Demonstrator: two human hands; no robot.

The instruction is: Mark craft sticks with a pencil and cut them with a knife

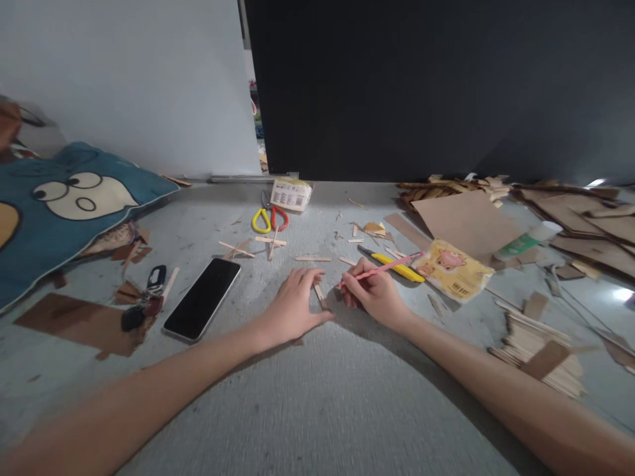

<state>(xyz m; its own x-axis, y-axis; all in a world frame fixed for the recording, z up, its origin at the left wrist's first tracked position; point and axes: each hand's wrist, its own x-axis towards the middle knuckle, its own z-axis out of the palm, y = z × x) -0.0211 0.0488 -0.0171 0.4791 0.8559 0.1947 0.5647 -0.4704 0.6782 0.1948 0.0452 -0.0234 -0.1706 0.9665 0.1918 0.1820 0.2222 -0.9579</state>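
Observation:
My left hand [294,305] rests on the grey surface, thumb and fingertips curved round a short wooden craft stick [320,297] and steadying it at its ends. In my right hand [376,294] is a pink pencil [391,264], gripped as for writing, its tip low near the surface just right of the stick. Another flat craft stick [313,259] lies beyond my left fingers. Farther off are two crossed-stick pieces, one upright-looking [271,243] and one flatter [237,249]. A yellow utility knife [397,266] lies just beyond my right hand.
Scissors [269,219] with yellow and red handles lie by a small packet [291,194]. On the left are a phone [203,299], keys [143,307], cardboard and a blue cushion [74,205]. On the right are a yellow packet [452,270], glue stick [528,240], cardboard [466,215] and stacked sticks [540,350].

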